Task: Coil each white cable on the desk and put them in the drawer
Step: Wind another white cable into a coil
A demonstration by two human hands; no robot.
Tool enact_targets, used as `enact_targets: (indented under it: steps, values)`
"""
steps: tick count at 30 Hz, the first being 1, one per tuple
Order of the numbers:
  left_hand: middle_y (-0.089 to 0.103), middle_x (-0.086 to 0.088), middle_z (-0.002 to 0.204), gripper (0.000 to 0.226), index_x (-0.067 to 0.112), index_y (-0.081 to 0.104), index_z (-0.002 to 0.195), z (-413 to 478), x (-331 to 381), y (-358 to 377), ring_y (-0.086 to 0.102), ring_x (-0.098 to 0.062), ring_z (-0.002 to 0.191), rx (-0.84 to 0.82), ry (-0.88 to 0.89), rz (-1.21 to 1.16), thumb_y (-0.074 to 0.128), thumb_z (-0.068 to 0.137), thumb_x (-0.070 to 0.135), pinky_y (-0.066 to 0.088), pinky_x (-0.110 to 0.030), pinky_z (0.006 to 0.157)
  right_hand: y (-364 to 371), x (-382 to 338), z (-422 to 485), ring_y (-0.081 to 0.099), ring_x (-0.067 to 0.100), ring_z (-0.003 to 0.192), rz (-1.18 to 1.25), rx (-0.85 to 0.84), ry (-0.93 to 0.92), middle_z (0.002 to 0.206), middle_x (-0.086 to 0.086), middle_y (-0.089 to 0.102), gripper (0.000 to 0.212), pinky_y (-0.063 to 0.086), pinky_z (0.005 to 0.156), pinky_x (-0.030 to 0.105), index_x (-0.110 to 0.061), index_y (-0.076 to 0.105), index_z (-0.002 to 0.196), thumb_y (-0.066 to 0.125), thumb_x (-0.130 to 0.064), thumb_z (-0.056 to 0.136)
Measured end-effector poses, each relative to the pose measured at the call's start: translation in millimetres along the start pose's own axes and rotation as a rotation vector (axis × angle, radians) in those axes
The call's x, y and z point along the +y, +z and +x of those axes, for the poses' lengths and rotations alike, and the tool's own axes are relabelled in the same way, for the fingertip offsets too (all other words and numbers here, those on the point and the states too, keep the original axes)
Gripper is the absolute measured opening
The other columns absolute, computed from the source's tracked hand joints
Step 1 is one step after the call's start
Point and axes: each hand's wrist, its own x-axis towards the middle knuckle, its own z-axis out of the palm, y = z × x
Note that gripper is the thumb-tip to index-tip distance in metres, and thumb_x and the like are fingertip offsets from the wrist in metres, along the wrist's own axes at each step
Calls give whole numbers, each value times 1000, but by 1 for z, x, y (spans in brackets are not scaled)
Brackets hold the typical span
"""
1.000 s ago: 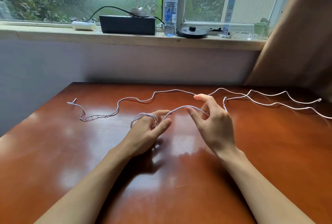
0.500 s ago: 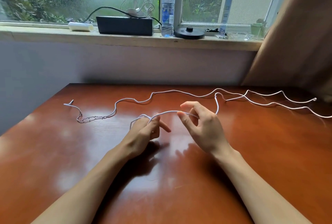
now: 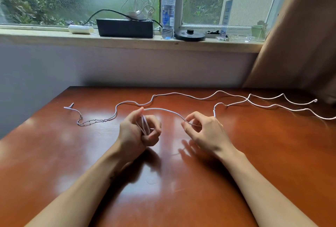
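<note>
Shiny wooden desk (image 3: 181, 181), mid-frame: left hand (image 3: 135, 132) curls round limp, kinky white cable (image 3: 163, 110) loops, right hand (image 3: 205, 130) pinches the slack, probably the best spot to grab.

The cable (image 3: 160, 109) in my left grip (image 3: 138, 130) is plain white against the glossy reddish-brown counter (image 3: 181, 199). The box (image 3: 125, 28) is black, the bottle (image 3: 167, 13) clear with a blue cap and blue label, the round disc (image 3: 190, 35) black, the curtain (image 3: 300, 35) tan-brown, the wall (image 3: 127, 66) pale lilac-grey, the sill (image 3: 45, 38) cream.
</note>
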Motion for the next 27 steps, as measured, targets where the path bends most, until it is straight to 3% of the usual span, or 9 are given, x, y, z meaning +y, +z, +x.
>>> enact_targets:
  steps: [5,7,12,18,22,27]
  values:
    - [29,-5,47,57,5,54,54,1,7,-3,7,-16,46,87,111,-267,27,97,31,9,-24,47,2,0,1,59,10,77,13,32,-33,72,-12,65,14,39,96,32,-28,60,104,66,-31,92]
    - [28,-3,50,45,9,51,58,-1,10,-4,9,-16,46,109,152,-367,33,94,29,8,-28,48,2,1,1,60,12,72,35,28,-35,70,-13,64,14,43,91,35,-28,58,103,65,-29,92]
    - [30,0,56,54,13,55,67,-1,13,-12,21,-13,43,145,143,-595,24,105,35,16,-26,45,5,-6,-2,56,7,64,-4,-22,-90,66,-18,62,6,44,68,27,-32,69,93,69,-36,89]
    - [31,0,59,56,10,62,72,2,13,-19,22,-13,43,182,158,-638,24,103,36,18,-25,45,14,-10,-3,51,-8,61,37,-111,-189,61,-24,55,8,38,64,18,-34,78,89,74,-39,84]
    - [36,-2,63,50,4,68,93,5,13,-23,24,-15,47,219,162,-641,29,100,35,22,-25,46,20,-15,-5,54,3,69,112,-181,-219,61,-21,59,17,41,69,21,-35,79,85,68,-47,79]
    - [37,-1,66,36,5,64,108,7,15,-26,25,-15,53,257,152,-570,46,87,28,26,-26,48,21,-25,-8,51,7,67,235,-184,-255,56,-21,56,9,36,69,18,-29,80,78,75,-37,79]
